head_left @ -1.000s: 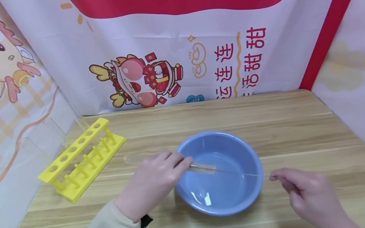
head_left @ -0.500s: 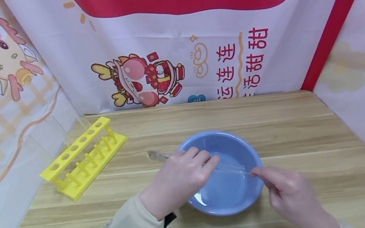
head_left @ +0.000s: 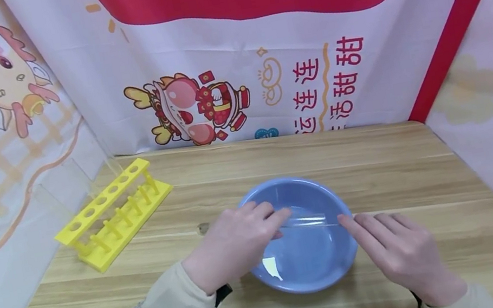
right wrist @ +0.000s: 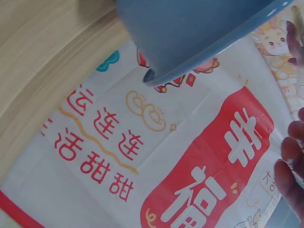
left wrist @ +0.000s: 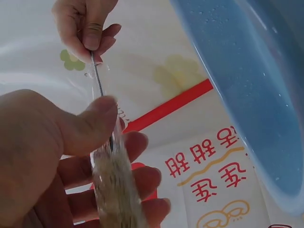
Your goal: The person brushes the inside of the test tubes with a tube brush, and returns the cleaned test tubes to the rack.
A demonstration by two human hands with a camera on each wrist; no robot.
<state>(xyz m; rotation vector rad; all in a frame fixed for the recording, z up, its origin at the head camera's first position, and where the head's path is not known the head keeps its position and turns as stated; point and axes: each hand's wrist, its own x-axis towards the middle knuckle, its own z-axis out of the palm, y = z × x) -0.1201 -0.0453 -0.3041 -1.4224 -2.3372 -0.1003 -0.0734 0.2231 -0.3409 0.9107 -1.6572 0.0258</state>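
Note:
Over the blue basin (head_left: 310, 281), my left hand (head_left: 234, 241) grips a clear test tube (head_left: 308, 221), its open mouth pointing right. In the left wrist view, pale brush bristles (left wrist: 116, 190) fill the tube inside the curled fingers, and a twisted wire handle (left wrist: 97, 76) comes out of the mouth. My right hand (head_left: 405, 252) pinches the end of that wire at the basin's right rim. The tube's closed end (head_left: 203, 228) shows left of my left hand. In the right wrist view only fingertips (right wrist: 292, 147) of the right hand appear, at the edge.
On the left of the wooden table (head_left: 377, 164) stands a yellow test tube rack (head_left: 114, 216). Several clear tubes (head_left: 79, 175) lean behind it. Water appears to lie in the basin. Printed cloth walls (head_left: 207, 45) enclose the back and sides.
My right hand has moved left toward the tube, and the brush has gone deeper into it, leaving less wire showing. My left hand moved right with the tube, then slightly back.

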